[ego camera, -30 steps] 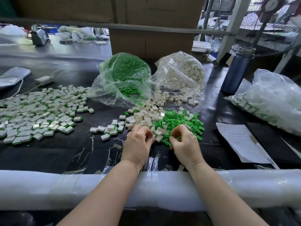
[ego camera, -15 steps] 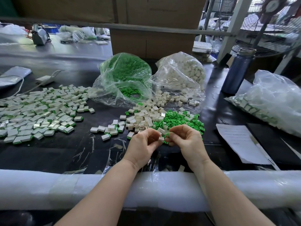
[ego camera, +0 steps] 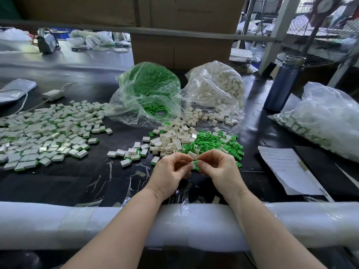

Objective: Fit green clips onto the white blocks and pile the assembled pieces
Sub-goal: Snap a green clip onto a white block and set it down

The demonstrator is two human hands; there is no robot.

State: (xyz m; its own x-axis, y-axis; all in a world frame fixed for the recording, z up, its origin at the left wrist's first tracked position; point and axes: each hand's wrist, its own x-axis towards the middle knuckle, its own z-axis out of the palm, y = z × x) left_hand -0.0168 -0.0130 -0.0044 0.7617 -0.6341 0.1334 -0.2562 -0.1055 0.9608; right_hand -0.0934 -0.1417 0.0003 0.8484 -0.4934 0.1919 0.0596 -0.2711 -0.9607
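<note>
A worker's left hand [ego camera: 171,169] and right hand [ego camera: 221,167] met above the near edge of a black bench [ego camera: 58,183], fingers curled, the left pinching a white block [ego camera: 192,164] and the right pinching a green clip [ego camera: 196,166] against it. How far the clip was seated could not be told; fingertips hid most of the joint.

Just beyond the hands lay the loose stock: a scatter of white blocks [ego camera: 174,138] ahead of the left hand and a heap of green clips [ego camera: 215,144] ahead of the right, the two touching and partly mixed. Farther out stood a bag of clips [ego camera: 149,90] and a bag of blocks [ego camera: 217,88], both spilling toward the hands. Well off to the left spread the pile of assembled pieces [ego camera: 44,136], with a short row of finished ones [ego camera: 130,153] between that pile and the left hand.

The likely risk here was a crooked fit: pressed at an angle, the small clip could jam half-seated or spring from the fingertips into the mixed heap below. An unfinished piece dropped there would be hard to tell from loose stock. A careless toss toward the pile could also scatter finished pieces toward the padded bench edge [ego camera: 58,226] beneath the forearms.
</note>
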